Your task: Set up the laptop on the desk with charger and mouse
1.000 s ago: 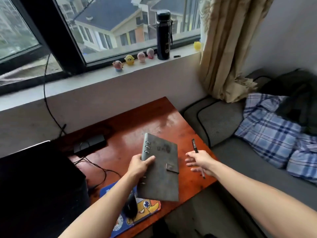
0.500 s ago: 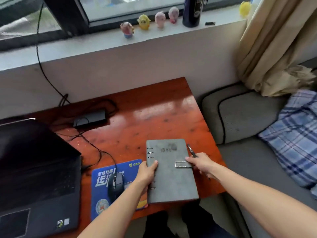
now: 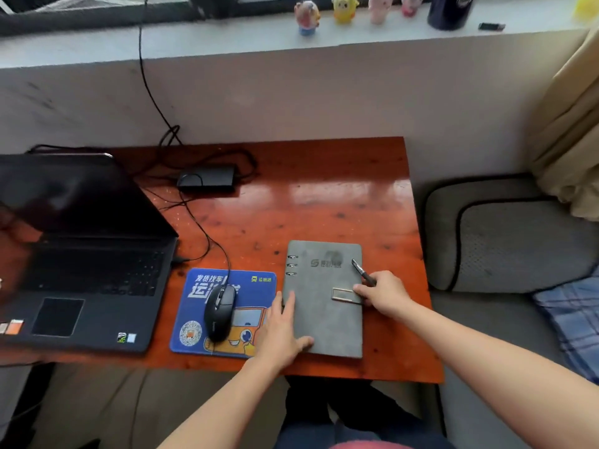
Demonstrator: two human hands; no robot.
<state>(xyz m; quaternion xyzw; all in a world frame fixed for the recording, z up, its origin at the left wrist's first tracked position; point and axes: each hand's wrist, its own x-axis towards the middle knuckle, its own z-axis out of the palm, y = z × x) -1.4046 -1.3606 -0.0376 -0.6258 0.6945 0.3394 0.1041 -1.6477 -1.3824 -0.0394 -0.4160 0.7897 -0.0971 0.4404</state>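
An open black laptop point(image 3: 87, 254) stands at the left of the red-brown desk point(image 3: 324, 202). Its black charger brick point(image 3: 207, 179) lies behind it among loose cables. A black mouse point(image 3: 220, 311) rests on a blue printed mouse pad point(image 3: 197, 306). A grey ring-bound notebook point(image 3: 324, 303) lies flat at the desk's front right. My left hand point(image 3: 282, 332) rests flat on the notebook's left edge. My right hand point(image 3: 382, 294) holds a black pen point(image 3: 361, 270) and touches the notebook's clasp.
A window ledge point(image 3: 227, 40) behind the desk carries small toy figures point(image 3: 343, 9) and a dark bottle point(image 3: 450, 11). A black cable point(image 3: 152, 92) hangs from the window down to the desk. A grey cushion point(image 3: 505, 238), beige curtain point(image 3: 573, 131) and plaid cloth point(image 3: 573, 319) are at the right.
The notebook came down from being held tilted in the air to lying flat on the desk. My left hand now lies on top of it. The view dropped toward the desk.
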